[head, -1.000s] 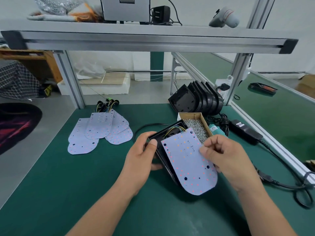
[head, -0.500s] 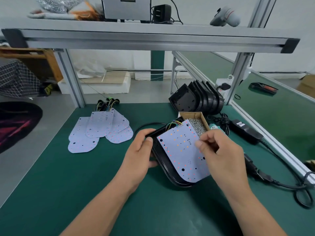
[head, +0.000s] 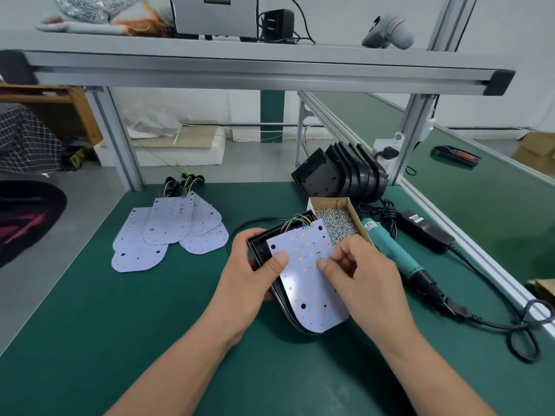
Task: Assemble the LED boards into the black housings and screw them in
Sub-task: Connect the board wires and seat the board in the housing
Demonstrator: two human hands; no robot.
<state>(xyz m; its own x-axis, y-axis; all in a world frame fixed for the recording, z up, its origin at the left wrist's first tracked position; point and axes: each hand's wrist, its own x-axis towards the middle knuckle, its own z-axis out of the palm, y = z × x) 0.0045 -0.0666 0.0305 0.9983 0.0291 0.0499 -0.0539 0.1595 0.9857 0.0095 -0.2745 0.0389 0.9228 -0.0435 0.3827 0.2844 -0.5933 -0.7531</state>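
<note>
Spare boards [head: 168, 232] fanned in a pile far left on the mat, wire tails pointing away.

Left hand [head: 252, 274] grips the housing [head: 259, 246] by its left wall, fingers curled round it, thumb pressed flat on the board's left edge.

Board [head: 303, 283] lies on the open housing mid-bench, skewed, rounded end overhanging the near rim, so not seated yet by my read. Coloured wires [head: 297, 223] loop from its far end into the housing.

Right hand [head: 360, 274] pinches the board's right edge, thumb tip on the face.

Handling, as a judgement: the board is a thin, light sheet, probably stiff but will flex if levered. Hold it by bare edges, keep off the LED dots, and don't pull the solder end of the wires. The housing looks like rigid plastic and may slide on the mat unless pinned.

Right of the hands: screw box [head: 336, 223] touching the housing's far corner, teal driver [head: 390, 247] just beside it, housing stack [head: 339, 175] behind, power brick [head: 423, 232] and cable further right.

Surface is a green mat [head: 120, 340], matte. Aluminium-frame bench with a shelf [head: 240, 67] overhead; grey floor at left, a second green bench at right.
</note>
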